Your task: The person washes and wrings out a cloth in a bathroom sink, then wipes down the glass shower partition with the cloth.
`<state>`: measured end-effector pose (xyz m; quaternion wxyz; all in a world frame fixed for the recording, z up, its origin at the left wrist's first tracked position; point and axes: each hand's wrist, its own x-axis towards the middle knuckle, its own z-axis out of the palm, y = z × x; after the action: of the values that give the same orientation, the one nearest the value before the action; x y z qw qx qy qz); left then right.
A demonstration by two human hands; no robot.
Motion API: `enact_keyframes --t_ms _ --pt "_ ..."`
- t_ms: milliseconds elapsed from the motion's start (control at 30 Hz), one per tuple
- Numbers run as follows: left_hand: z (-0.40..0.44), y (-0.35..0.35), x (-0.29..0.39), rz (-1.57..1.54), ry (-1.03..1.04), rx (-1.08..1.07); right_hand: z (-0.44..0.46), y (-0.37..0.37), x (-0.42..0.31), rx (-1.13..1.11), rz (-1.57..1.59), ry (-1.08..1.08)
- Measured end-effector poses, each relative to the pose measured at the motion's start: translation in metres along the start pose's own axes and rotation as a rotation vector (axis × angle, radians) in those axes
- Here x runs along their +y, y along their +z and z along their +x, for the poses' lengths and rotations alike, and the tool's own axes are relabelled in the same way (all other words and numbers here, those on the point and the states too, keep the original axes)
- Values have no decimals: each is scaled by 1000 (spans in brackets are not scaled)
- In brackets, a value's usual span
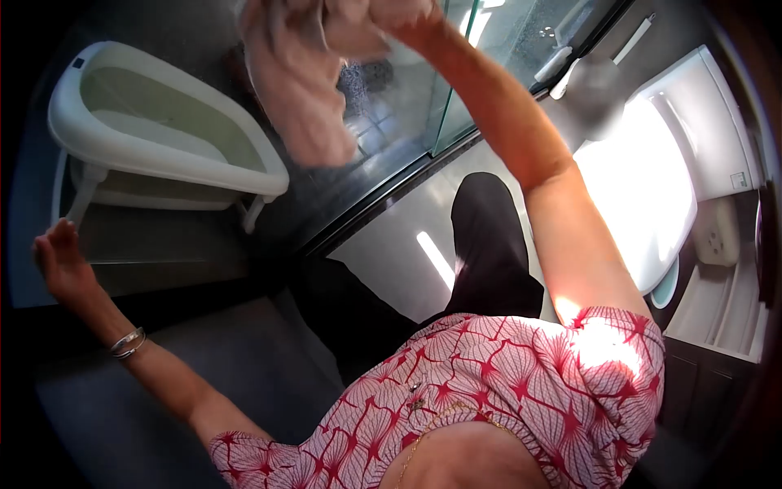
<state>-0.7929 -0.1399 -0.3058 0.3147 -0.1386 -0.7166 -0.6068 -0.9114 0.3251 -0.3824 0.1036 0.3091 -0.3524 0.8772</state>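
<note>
A pink cloth, perhaps a towel (305, 98), hangs in folds at the top of the view, slightly blurred. My right hand (399, 11) is closed on its upper part, with the arm stretched forward; the top edge of the view cuts the hand off. At the far left, my left hand (62, 259) is raised with loosely bent fingers apart and nothing visible in them. Its fingertips appear near a leg of the white plastic baby bathtub (175, 167); whether they touch is hard to tell.
Ahead, a glass shower panel (456, 98) rises from a dark floor track. To the right stands a sunlit white toilet (631, 187). Beside it are a pale container (717, 232) and a white tray-like shelf (713, 314). Dark trousers (493, 236) cover my legs.
</note>
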Motion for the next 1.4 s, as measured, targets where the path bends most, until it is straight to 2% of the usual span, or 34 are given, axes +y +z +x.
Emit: enact_keyframes --t_ms 33,100,133,167,233,267,300,367,433,467,500,533,567,600,633,667,700,733,767,800,833,900,933,967,1000,1033,1067,1100,1133,1200,1233,1300,1367,1400 --pt "3 -4 1 -21 -19 -35 -33 -37 36 -104 -117 -161" --pt "4 -6 3 -39 -35 -66 -85 -81 67 -172 -541 -195" --pt "5 -7 4 -28 -22 -80 -108 -84 72 -133 -844 -63" --pt "5 -7 4 -18 -9 -94 -137 -97 96 -37 -679 158" --pt "8 -9 1 -11 -21 -68 -185 -125 126 -302 -1051 124" --pt "7 -10 1 -3 -34 -43 -204 -120 124 -315 -1156 232" --pt "4 -8 0 -4 -32 -43 -226 -137 139 -301 -1012 300" --pt "-6 -2 0 76 -30 120 -241 -143 149 -286 -868 363" --pt "-4 1 4 78 -35 91 -228 -127 138 -270 -1155 494" --pt "-2 3 5 81 -42 62 -216 -125 133 -240 -1091 461" --pt "-3 7 4 79 -16 118 -191 -123 123 -334 -1373 375" --pt "-1 6 4 79 -5 124 -168 -129 125 -311 -1543 7" --pt "2 4 5 43 -14 126 -135 -116 101 -322 -1751 -255" --pt "4 2 6 8 -22 127 -104 -85 61 -209 -1607 -279" --pt "-3 11 7 -5 -19 137 -78 -76 40 -81 -1578 -515" --pt "-6 10 2 -40 -65 67 -59 -62 7 15 -1594 -670" --pt "-12 20 5 -33 -21 79 -31 -61 -14 127 -1587 -768" --pt "-14 29 14 -69 4 -4 3 -55 -34 130 -1635 -918" --pt "-15 35 22 -42 18 11 36 -49 -54 147 -1683 -1072" --pt "-15 39 26 -58 7 13 59 -37 -79 52 -1807 -1268" --pt "-15 40 27 -76 2 -19 70 -13 -99 73 -1797 -1299" --pt "-15 52 41 -94 21 -58 74 46 -117 27 -1675 -1049" --pt "-19 65 49 -140 -39 -57 78 66 -105 -104 -1400 -1079" --pt "-19 72 56 -186 -100 -56 75 82 -89 -266 -1451 -850" --pt "-16 71 60 -187 -80 -62 66 96 -66 -248 -1422 -1015" --pt "-10 70 62 -254 -135 -172 57 111 -44 -217 -1395 -1182" --pt "-3 69 68 -319 -192 -284 44 131 -22 -314 -1285 -1243" --pt "-6 79 77 -266 -171 -225 27 152 6 -390 -1294 -1144" --pt "-11 79 76 -274 -152 -231 5 176 38 -395 -1269 -1287" --pt "-23 67 69 -176 -163 -66 -46 200 95 -811 -1539 -1362" --pt "-25 65 70 -162 -162 -84 -68 209 111 -923 -1654 -1485" --pt "-21 63 68 -181 -155 -116 -73 217 135 -1036 -1780 -1601" --pt "-19 60 68 -199 -156 -150 -61 223 156 -1035 -1675 -1600" --pt "-19 60 69 -165 -161 -104 -52 224 141 -1038 -1727 -1581"
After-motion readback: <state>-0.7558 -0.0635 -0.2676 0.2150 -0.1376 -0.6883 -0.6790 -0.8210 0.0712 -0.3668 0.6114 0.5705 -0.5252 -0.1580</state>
